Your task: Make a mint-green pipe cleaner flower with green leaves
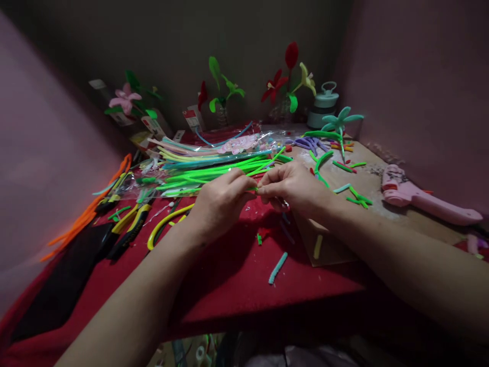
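Note:
My left hand (225, 199) and my right hand (292, 186) meet above the red cloth, their fingertips nearly touching. Between them a short bit of green pipe cleaner (252, 189) shows, pinched by the left fingers. The right thumb and forefinger are closed at its end; what they hold is too small to make out. Just behind the hands lie bright green pipe cleaners (191, 178) on clear plastic packs. Below them on the cloth are a small green piece (260, 239) and a light blue piece (278, 268).
Yellow-and-black pliers (132, 224) and orange pipe cleaners (93, 209) lie left. A pink tool (431, 201) rests right on the brown board (370, 168). Behind stand a red flower (274, 86), a pink flower (125, 98), a teal flower (341, 120) and a lidded jar (323, 109).

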